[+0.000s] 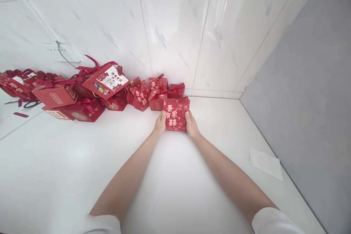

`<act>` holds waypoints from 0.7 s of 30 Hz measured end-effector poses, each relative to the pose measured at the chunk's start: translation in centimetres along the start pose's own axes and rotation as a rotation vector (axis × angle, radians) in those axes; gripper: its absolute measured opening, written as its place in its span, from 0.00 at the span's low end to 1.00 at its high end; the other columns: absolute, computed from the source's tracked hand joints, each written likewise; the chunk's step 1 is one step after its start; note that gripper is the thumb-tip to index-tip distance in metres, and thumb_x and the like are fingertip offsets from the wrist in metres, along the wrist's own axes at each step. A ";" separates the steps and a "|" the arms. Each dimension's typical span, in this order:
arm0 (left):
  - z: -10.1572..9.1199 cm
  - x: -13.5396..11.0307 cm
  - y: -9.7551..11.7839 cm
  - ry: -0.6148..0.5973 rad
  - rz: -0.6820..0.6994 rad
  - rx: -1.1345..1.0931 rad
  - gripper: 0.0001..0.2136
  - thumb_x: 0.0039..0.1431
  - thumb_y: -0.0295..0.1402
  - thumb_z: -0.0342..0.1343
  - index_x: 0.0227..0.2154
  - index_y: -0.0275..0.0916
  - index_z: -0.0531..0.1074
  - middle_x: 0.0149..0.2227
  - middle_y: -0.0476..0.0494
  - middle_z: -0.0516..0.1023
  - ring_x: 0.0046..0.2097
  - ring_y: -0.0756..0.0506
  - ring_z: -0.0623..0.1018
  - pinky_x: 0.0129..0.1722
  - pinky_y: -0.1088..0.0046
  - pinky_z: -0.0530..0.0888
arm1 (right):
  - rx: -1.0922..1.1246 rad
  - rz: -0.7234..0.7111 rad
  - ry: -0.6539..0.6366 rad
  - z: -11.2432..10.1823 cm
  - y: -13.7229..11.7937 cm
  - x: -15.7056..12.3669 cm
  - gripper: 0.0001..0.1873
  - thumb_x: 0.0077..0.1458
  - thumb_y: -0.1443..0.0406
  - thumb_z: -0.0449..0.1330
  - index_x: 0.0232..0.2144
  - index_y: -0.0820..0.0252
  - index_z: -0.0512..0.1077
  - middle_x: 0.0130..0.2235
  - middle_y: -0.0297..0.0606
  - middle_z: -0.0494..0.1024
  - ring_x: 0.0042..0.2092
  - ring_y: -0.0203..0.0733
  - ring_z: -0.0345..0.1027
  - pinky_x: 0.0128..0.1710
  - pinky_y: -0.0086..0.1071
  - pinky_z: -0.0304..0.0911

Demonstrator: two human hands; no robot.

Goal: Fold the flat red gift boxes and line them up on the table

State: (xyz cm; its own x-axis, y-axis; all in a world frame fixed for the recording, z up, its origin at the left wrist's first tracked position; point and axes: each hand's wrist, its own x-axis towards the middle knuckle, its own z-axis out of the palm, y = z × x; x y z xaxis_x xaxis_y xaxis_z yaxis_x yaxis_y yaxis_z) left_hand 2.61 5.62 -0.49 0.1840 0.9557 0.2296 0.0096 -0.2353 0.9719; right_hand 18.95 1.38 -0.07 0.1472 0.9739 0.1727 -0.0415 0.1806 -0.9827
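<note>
Between my two hands is a red gift box (177,115) with pale pink characters and a floral print on its front. My left hand (160,122) presses its left side, and my right hand (192,123) its right side. The thumbs lie near the front edges, while the other fingers are mostly hidden behind the sides. Right behind it stand more small red gift boxes, one with a ribbon bow (176,90) and one with a similar printed front (140,94).
Several red boxes with ribbons (87,111) are piled along the tiled wall (175,36) on the left. Scissors (30,104) lie at far left, near a cable (62,53) from a socket. A white sheet (266,163) rests on the white table (175,190) by the grey panel (309,91).
</note>
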 end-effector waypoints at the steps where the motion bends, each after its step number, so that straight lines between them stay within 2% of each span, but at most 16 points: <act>1: 0.0 0.0 -0.1 0.020 -0.004 0.025 0.32 0.63 0.57 0.42 0.56 0.35 0.68 0.56 0.35 0.74 0.58 0.39 0.72 0.60 0.61 0.67 | -0.007 -0.007 0.008 0.0 -0.1 0.0 0.34 0.61 0.40 0.44 0.56 0.56 0.65 0.56 0.41 0.73 0.55 0.46 0.68 0.55 0.38 0.63; 4: -0.1 0.0 -0.2 0.061 -0.013 0.072 0.31 0.61 0.57 0.44 0.52 0.35 0.71 0.53 0.36 0.75 0.55 0.39 0.74 0.58 0.62 0.68 | -0.041 -0.022 0.036 0.0 -0.1 0.1 0.35 0.60 0.39 0.43 0.51 0.58 0.69 0.53 0.42 0.75 0.53 0.47 0.69 0.54 0.38 0.63; 7: 0.0 -0.2 -0.1 0.048 -0.022 0.071 0.30 0.60 0.57 0.47 0.53 0.37 0.70 0.52 0.38 0.76 0.54 0.39 0.75 0.57 0.62 0.68 | -0.062 -0.029 0.076 -0.1 0.0 0.1 0.34 0.60 0.40 0.43 0.45 0.59 0.72 0.50 0.42 0.78 0.50 0.47 0.70 0.53 0.38 0.63; 10: 0.3 -0.7 0.5 0.014 -0.033 0.055 0.28 0.60 0.54 0.49 0.55 0.40 0.68 0.54 0.40 0.75 0.56 0.40 0.74 0.58 0.63 0.68 | -0.054 -0.023 0.130 -0.1 0.2 0.0 0.32 0.60 0.41 0.45 0.48 0.58 0.68 0.50 0.43 0.77 0.49 0.47 0.70 0.52 0.38 0.64; 13: 0.3 -1.8 1.3 0.042 -0.030 0.037 0.29 0.61 0.52 0.50 0.61 0.45 0.61 0.57 0.41 0.72 0.57 0.41 0.73 0.57 0.65 0.68 | -0.045 -0.015 0.184 0.1 0.4 -0.8 0.32 0.57 0.42 0.51 0.55 0.54 0.56 0.57 0.46 0.69 0.48 0.43 0.71 0.47 0.35 0.66; 14: 0.3 -2.3 1.5 0.061 -0.030 0.039 0.30 0.61 0.52 0.50 0.63 0.46 0.57 0.56 0.41 0.73 0.56 0.41 0.74 0.56 0.65 0.69 | -0.045 -0.013 0.189 0.1 0.4 -1.2 0.32 0.56 0.43 0.52 0.55 0.54 0.56 0.59 0.46 0.67 0.47 0.42 0.71 0.46 0.34 0.66; 16: 0.1 -3.5 1.9 0.097 -0.036 0.073 0.31 0.62 0.52 0.49 0.64 0.46 0.53 0.54 0.39 0.73 0.52 0.42 0.76 0.51 0.66 0.72 | -0.057 -0.008 0.161 0.0 0.2 -2.2 0.28 0.56 0.43 0.53 0.48 0.55 0.60 0.56 0.44 0.70 0.45 0.42 0.70 0.45 0.34 0.66; 19: -0.2 -5.3 2.2 0.116 -0.035 0.146 0.26 0.62 0.54 0.48 0.56 0.42 0.60 0.50 0.39 0.75 0.49 0.42 0.76 0.49 0.66 0.72 | -0.087 -0.002 0.061 -0.5 -0.2 -3.9 0.25 0.56 0.42 0.53 0.35 0.57 0.66 0.42 0.39 0.76 0.41 0.44 0.69 0.45 0.36 0.66; 21: -0.3 -6.2 2.4 0.087 -0.022 0.167 0.24 0.61 0.55 0.47 0.48 0.40 0.66 0.47 0.39 0.76 0.48 0.42 0.76 0.50 0.66 0.71 | -0.103 -0.014 0.011 -0.8 -0.6 -5.0 0.26 0.57 0.42 0.52 0.34 0.58 0.69 0.40 0.39 0.77 0.42 0.45 0.69 0.46 0.38 0.65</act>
State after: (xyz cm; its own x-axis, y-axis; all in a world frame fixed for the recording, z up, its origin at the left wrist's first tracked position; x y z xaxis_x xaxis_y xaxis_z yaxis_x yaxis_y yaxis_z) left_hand 1.22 -0.81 0.47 0.0965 0.9710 0.2186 0.1770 -0.2328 0.9563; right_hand 19.05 -3.68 -0.40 0.1579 0.9697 0.1866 0.0625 0.1788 -0.9819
